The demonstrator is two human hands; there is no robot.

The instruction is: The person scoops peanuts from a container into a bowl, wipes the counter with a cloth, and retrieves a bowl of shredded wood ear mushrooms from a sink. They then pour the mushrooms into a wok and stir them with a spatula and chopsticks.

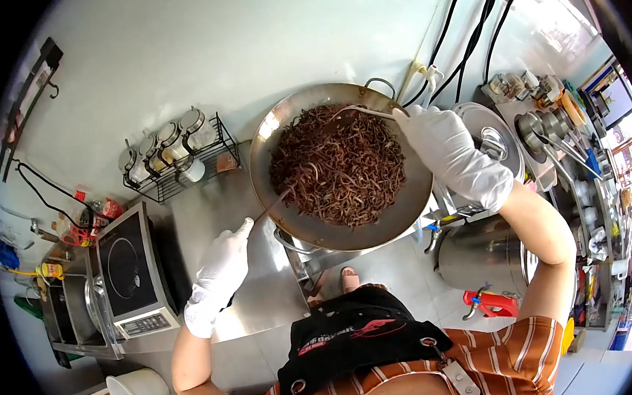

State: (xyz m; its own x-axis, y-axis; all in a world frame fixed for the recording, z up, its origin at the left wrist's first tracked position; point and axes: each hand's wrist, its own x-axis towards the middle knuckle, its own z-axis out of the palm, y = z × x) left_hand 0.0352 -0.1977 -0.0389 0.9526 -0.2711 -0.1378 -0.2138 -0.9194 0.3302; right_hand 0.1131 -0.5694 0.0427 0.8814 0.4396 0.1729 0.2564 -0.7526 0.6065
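A wide metal wok (409, 221) holds a heap of dark brown shredded strips (343, 170). My right hand (447, 149), in a white glove, grips the handle of a metal ladle or spatula (369, 112) at the wok's upper right; its dark head rests on the strips. My left hand (223, 272), also gloved in white, is closed on the handle of a second long-handled utensil (273, 206). That handle slopes over the wok's lower left rim, and its head is buried in the strips, so its kind cannot be told.
An induction cooker (126, 263) sits on the steel counter (261, 302) at left. Beside the wok, a wire rack (162, 189) holds several seasoning jars. A large steel pot (475, 256) and a red-handled spray nozzle (490, 303) are at lower right. Cables hang along the wall.
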